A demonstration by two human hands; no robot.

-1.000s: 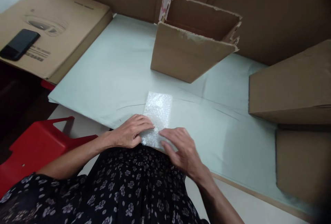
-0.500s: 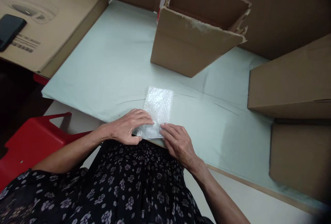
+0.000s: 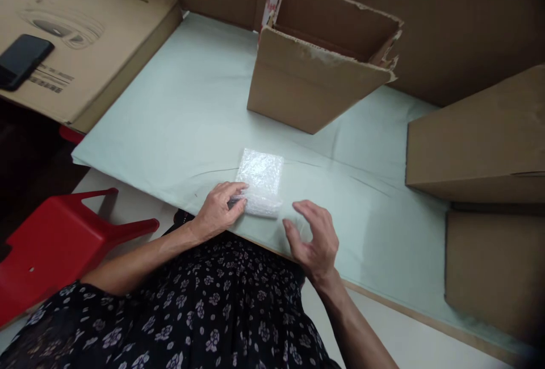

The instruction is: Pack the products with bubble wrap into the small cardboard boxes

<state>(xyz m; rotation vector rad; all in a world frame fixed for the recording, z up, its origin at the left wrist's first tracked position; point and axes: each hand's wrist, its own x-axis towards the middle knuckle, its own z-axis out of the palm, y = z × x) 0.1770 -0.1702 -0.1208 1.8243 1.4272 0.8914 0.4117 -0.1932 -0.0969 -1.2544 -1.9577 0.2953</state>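
Observation:
A small sheet of bubble wrap (image 3: 260,170) lies flat on the pale green table cover, its near end folded over into a strip. My left hand (image 3: 218,210) pinches the left end of that fold between thumb and fingers. To the right of the wrap, my right hand (image 3: 314,235) is held apart from it, thumb and fingers spread in a curve with nothing between them. Whether anything is wrapped inside the fold cannot be made out.
Beyond the wrap stands an open cardboard box (image 3: 298,91). Cardboard boxes (image 3: 477,147) line the right side. At left, a phone (image 3: 25,59) lies on a large flat carton (image 3: 128,45). A red plastic stool (image 3: 72,238) is below the table's left edge.
The near end of the bubble wrap has been folded over, so the sheet looks shorter. My right hand has let go and moved right, opening. My left hand now pinches the fold.

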